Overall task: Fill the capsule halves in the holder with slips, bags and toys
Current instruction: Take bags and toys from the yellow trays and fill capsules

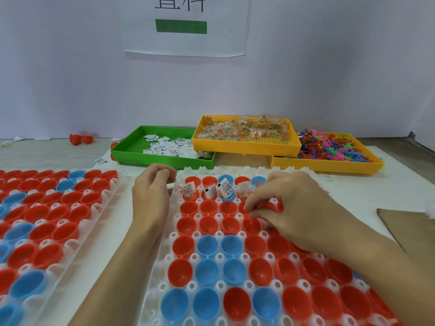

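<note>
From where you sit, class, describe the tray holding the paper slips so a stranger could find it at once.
Look along the back wall, where three trays sit in a row. The slips tray is the leftmost, beside the raised yellow tray of bags. It alone is green, with small white printed slips.

a small assembly workbench, sorted supply trays (247, 149) of slips, bags and toys, white holders (164, 274) packed with capsule halves, printed sign (186, 24) on the plain wall
</note>
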### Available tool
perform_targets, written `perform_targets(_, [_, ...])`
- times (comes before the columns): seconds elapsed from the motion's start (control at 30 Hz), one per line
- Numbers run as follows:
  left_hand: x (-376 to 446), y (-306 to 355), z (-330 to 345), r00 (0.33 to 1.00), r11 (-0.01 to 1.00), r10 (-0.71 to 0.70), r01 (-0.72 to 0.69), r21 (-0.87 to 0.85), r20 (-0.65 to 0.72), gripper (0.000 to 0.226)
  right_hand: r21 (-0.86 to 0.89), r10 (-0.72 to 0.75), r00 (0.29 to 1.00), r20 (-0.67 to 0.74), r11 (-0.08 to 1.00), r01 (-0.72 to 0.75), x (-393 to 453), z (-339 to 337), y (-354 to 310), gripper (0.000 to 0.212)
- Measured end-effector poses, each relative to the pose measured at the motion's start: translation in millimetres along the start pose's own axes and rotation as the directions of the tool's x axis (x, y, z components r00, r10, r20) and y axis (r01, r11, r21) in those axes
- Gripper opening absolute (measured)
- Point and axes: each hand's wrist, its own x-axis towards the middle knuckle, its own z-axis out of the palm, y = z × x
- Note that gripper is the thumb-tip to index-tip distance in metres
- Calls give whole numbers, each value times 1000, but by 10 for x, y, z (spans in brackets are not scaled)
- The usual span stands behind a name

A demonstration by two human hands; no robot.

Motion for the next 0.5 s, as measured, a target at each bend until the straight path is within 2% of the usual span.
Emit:
perform_targets(0.33, [3,-6,-2,1000,999,6,-6,32,6,31,-67,15,998,54,998,-11,-23,-2,16,15])
perform_targets(0.5, [-1,4,-4,1000,1000,16,-17,25,18,29,-94,-22,996,91,995,30,-43,3,-5,18])
